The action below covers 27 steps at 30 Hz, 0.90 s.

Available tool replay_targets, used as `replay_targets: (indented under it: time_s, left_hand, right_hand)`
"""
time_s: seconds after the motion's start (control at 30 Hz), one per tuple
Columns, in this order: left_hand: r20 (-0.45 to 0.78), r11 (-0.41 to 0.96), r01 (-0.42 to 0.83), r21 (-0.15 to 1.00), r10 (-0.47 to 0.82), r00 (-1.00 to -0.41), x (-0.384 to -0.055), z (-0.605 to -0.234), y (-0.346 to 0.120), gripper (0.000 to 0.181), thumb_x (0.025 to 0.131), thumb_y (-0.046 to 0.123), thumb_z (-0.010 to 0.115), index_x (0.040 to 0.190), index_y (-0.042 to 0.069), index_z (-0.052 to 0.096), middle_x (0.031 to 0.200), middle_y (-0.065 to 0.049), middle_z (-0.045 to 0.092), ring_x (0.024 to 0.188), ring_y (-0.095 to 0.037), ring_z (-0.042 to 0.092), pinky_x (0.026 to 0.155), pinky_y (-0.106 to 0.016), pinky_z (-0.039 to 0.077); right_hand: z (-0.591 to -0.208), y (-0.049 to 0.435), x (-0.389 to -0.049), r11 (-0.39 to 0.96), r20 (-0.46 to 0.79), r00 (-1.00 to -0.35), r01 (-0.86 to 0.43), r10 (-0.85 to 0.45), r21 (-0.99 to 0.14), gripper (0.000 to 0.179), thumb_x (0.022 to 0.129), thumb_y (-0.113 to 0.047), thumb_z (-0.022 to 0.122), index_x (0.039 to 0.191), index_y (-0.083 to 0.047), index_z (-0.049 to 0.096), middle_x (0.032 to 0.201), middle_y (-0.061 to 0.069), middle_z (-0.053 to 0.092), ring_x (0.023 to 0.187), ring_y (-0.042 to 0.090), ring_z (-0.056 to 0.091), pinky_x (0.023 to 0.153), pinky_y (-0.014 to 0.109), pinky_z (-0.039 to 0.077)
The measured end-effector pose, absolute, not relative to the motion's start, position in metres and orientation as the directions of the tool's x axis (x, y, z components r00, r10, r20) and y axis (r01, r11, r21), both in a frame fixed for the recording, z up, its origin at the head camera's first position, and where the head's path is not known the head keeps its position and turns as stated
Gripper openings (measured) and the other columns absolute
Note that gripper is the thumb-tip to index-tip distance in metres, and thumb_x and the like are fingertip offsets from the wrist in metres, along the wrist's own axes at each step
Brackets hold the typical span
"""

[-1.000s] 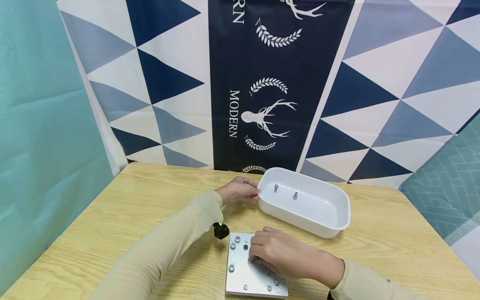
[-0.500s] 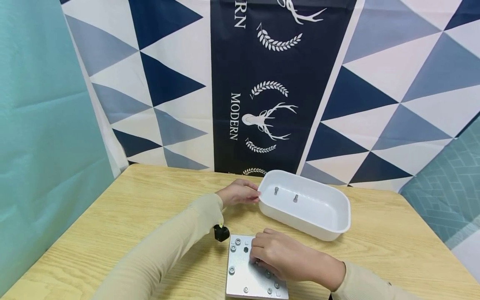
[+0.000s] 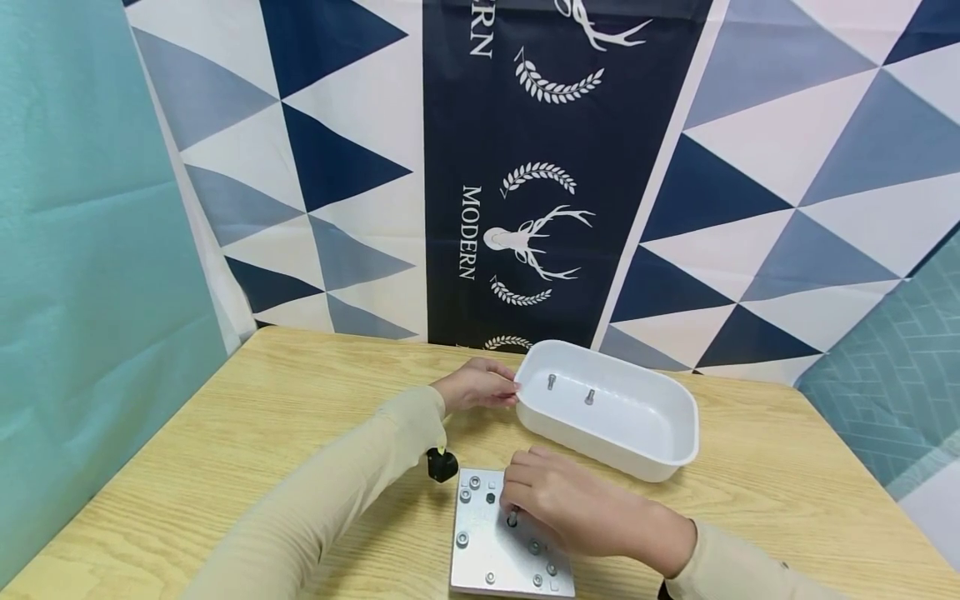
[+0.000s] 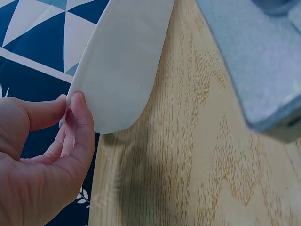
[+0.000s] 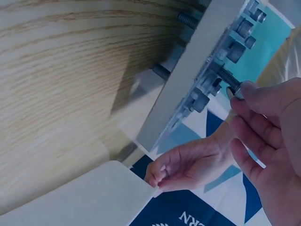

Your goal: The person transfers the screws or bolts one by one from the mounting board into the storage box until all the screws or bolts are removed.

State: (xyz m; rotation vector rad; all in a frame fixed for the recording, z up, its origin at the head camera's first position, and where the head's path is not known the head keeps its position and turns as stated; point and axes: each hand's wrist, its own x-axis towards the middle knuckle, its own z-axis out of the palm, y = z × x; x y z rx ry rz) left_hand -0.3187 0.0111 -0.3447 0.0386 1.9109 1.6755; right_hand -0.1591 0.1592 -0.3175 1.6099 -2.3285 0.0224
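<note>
My left hand (image 3: 474,386) pinches the left rim of a white plastic bin (image 3: 678,462) between thumb and fingers; the left wrist view shows this hand (image 4: 61,146) close up. Two loose bolts, one on the left (image 3: 552,382) and one on the right (image 3: 590,397), lie inside the bin. In front of it sits a silvery metal plate (image 3: 476,567) with several socket-head bolts standing in it. Over the plate, my right hand (image 3: 570,504) pinches a threaded bolt (image 5: 229,77) by its head. In the right wrist view the bolt's thread stands partly out of the plate.
A small black object (image 3: 442,465) is by my left sleeve, left of the plate. Bolt ends (image 5: 161,71) stick out from the plate's underside. The wooden table (image 3: 300,400) meets a patterned cloth (image 3: 352,167) at the back.
The right hand's fingers have shifted slightly on the bolt, and more of the bolt shows beneath them now. The left hand and the bin have stayed in place.
</note>
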Motion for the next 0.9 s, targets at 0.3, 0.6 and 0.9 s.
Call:
replay_targets:
  time_s: [0.3,0.6,0.9]
  left_hand:
    - [-0.393,0.21,-0.335,0.919,0.396,-0.83,-0.318,-0.346,0.011,0.024,0.092,0.0,0.06,0.116,-0.004,0.058,0.076,-0.006,0.061,0.067,-0.011,0.061,0.099,-0.035,0.055]
    - [-0.392,0.211,-0.333,0.919,0.395,-0.831,-0.318,-0.345,0.011,0.026,0.091,0.001,0.061,0.117,-0.004,0.059,0.077,-0.006,0.062,0.068,-0.012,0.062,0.102,-0.038,0.053]
    - [-0.392,0.213,-0.332,0.919,0.4,-0.828,-0.32,-0.347,0.011,0.025,0.091,0.001,0.061,0.116,-0.003,0.059,0.079,-0.007,0.063,0.068,-0.011,0.063,0.101,-0.037,0.054]
  right_hand:
    - [-0.311,0.16,-0.159,0.37,0.305,-0.307,-0.912,-0.902,0.176,0.022,0.073,-0.011,0.076,0.088,-0.021,0.063,0.084,-0.013,0.059,0.083,0.004,0.052,0.078,0.019,0.047]
    - [-0.305,0.165,-0.158,0.395,0.298,-0.361,-0.917,-0.884,0.06,0.021,0.076,-0.013,0.078,0.089,-0.022,0.064,0.085,-0.014,0.059,0.084,0.002,0.051,0.08,0.018,0.047]
    - [-0.304,0.17,-0.165,0.362,0.325,-0.362,-0.93,-0.874,-0.064,0.018,0.077,-0.013,0.076,0.087,-0.022,0.064,0.083,-0.015,0.059,0.081,-0.002,0.052,0.08,0.008,0.041]
